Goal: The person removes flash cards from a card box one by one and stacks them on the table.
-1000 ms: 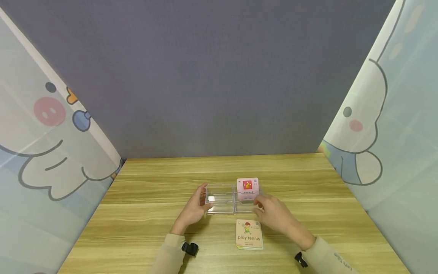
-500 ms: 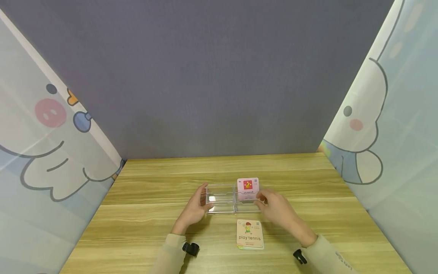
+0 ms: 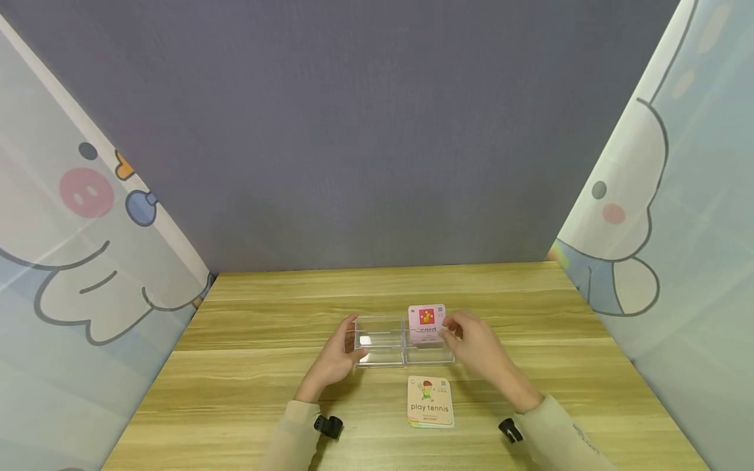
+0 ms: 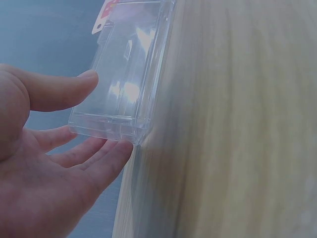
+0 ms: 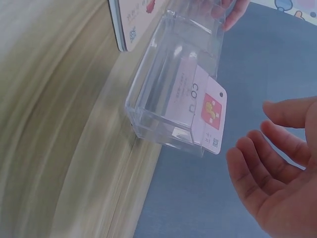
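Note:
A clear plastic box (image 3: 379,340) with compartments side by side stands on the table. My left hand (image 3: 334,360) holds its left end; in the left wrist view the thumb lies over one face and the fingertips touch the end wall (image 4: 101,126). A pink card (image 3: 427,320) with a red picture stands in the right compartment, its upper part sticking out above the front wall. Beside that card is my right hand (image 3: 478,347), fingers loosely bent. In the right wrist view, a gap shows between these fingers and the card, and they hold nothing.
In front of the box lies a small stack of cards (image 3: 430,400), the top one reading "play tennis". The wooden table (image 3: 247,379) meets a grey panel (image 3: 377,163) at the back. Curtains with cartoon animals hang on both sides.
My right hand has risen slightly from the box's lower right front to beside the pink card. My left hand, the box and the card stack have stayed in place.

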The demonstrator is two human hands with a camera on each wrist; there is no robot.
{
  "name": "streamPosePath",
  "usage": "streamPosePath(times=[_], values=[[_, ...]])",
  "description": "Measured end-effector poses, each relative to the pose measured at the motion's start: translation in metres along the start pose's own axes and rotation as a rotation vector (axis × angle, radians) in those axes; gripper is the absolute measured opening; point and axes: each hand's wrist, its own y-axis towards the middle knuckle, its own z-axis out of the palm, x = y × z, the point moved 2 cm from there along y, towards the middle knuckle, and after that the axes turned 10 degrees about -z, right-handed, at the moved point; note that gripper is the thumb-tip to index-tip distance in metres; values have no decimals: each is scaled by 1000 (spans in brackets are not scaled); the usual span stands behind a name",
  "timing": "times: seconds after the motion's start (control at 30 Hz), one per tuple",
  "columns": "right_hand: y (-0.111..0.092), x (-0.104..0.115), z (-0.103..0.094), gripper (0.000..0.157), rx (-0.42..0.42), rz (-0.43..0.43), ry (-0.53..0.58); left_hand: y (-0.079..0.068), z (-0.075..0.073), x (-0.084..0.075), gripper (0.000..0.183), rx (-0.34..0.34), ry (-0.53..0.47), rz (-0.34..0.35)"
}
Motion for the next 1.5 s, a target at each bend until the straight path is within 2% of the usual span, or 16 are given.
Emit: streamPosePath(times=[0.33,0.6,1.17,1.5], values=[[6,-2,-2,16,-43,53,23,1,0,-1,77,-2,0,1],[12,-4,-2,15,-97,34,26,1,0,0,77,2,1,4],[20,-10,-1,19,-124,33,58,1,2,2,76,-10,6,9],[28,-14,0,21,-108,42,64,-1,0,0,77,4,-3,4]])
